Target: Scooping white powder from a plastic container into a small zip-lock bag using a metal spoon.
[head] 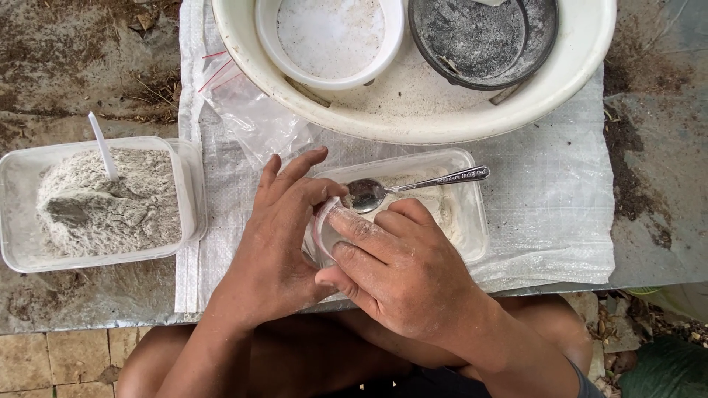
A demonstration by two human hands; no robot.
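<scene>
your left hand point(276, 236) and right hand point(402, 276) are pinched together on a small clear cup point(324, 232), left fingers curled over its rim. it sits at the near-left end of the tub point(472, 221). the spoon point(413, 186) lies just beyond, bowl toward your fingers, handle pointing right, nearer the right hand.

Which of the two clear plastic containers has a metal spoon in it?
The right container, beside the hands, holds the metal spoon. The left container holds heaped grey powder and a white stick.
</scene>
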